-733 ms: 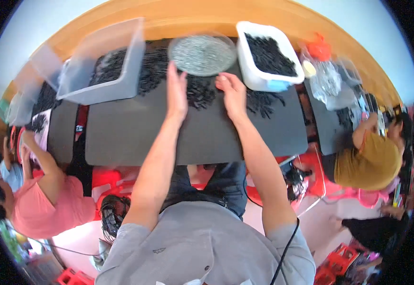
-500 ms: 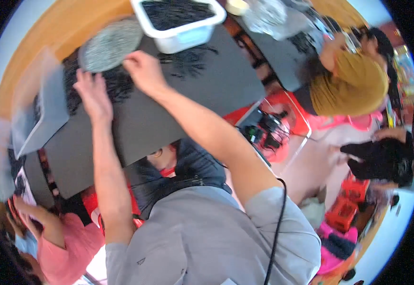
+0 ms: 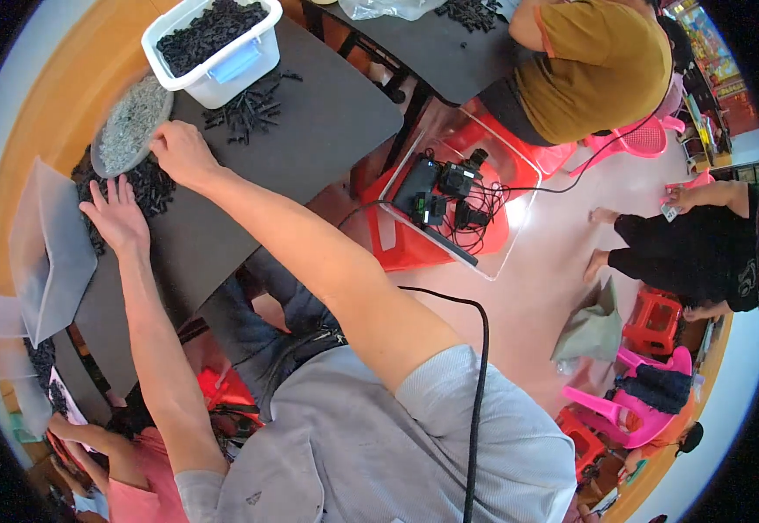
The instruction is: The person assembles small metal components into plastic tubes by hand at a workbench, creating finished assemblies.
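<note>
At the table's far left, my left hand [image 3: 121,218] is open with its fingers stretched out. It lies at the near edge of a heap of small black parts [image 3: 151,187]. My right hand [image 3: 182,155] has its fingers closed in a pinch at the right rim of a shallow round tray [image 3: 168,112]. I cannot make out what those fingertips hold. Many tiny clear or silvery pieces [image 3: 128,126] fill the tray. Behind my right hand stands a white plastic tub [image 3: 253,54] heaped with black parts [image 3: 210,37]. More loose black parts [image 3: 249,109] lie beside the tub.
A translucent upright panel [image 3: 57,253] borders the dark table [image 3: 310,131] on the left. To the right, a clear bin [image 3: 493,277] with cabled devices [image 3: 458,187] sits on red stools. A co-worker in a mustard shirt [image 3: 602,70] sits at another table; one in pink [image 3: 140,484] is lower left.
The whole view has swung, so the table, tub and tray appear farther left. Both hands remain beside the tray, the right one at its rim. The picture is sharper now.
</note>
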Available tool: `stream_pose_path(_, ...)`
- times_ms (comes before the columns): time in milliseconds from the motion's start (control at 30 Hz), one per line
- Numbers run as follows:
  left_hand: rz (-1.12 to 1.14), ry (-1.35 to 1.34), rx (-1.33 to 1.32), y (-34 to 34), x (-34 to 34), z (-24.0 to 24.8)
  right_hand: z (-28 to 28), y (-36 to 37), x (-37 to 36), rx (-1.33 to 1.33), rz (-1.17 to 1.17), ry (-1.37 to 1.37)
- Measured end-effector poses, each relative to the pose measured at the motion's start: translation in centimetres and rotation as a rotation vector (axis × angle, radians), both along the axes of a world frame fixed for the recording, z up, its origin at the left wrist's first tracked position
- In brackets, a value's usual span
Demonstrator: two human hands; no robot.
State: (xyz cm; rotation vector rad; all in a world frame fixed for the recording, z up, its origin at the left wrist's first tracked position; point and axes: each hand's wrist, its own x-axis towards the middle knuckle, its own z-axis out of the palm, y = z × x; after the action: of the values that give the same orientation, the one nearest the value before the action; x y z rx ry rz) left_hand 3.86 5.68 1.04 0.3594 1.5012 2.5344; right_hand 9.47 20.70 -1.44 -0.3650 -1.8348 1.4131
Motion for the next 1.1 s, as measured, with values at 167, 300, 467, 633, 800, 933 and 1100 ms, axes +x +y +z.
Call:
stream_pose_path(167,-0.064,-0.109,0.038,-2.4,-0.5,0.1,0.3,-0.5,-0.3,0.013,-0.002,0.061)
stream_pose_path(300,-0.05,-0.116,0.166,-4.9,-0.6,-1.9,0.9,-1.3,0.4,-0.012,0.029,-0.017)
stream_pose_path(467,-0.065,-0.026,0.054,-2.7,0.9,-1.3,0.2,0.9,0.8,-0.206,0.174,-0.086)
stream_pose_path(633,-0.056,-0.004,0.002,-3.0,0.6,-0.8,0.4,0.3,0.6,-0.303,0.244,-0.034)
stream_pose_path(800,-0.058,-0.013,0.008,-3.9,0.2,-1.2,1.1,-0.8,1.3,0.007,0.037,-0.201)
stream_pose_path(933,-0.049,-0.044,0.034,-3.3,0.5,-1.3,1.1,-0.3,2.0,-0.04,0.051,-0.18)
stream_pose_path(1100,-0.016,-0.034,0.041,-3.2,0.5,-1.4,0.9,0.2,1.9,-0.117,0.082,-0.146)
